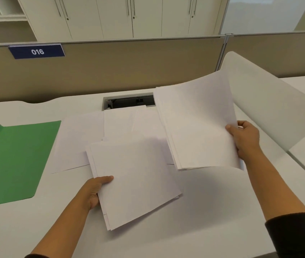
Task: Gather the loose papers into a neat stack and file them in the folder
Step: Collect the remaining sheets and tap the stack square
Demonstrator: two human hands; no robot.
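Left hand (94, 190) is pinching a small bundle of white paper sheets (135, 181) at its edge, right hand (246, 138) gripping a second, lifted white bundle (200, 125). Open green plastic folder (12, 161) sits far left. More loose sheets (84, 135) lie underneath; I reckon the floppy lifted bundle could fan out and slip

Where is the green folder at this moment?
In the head view the green folder lies flat on the desk at the far left, beside the loose sheets and left of the left hand.
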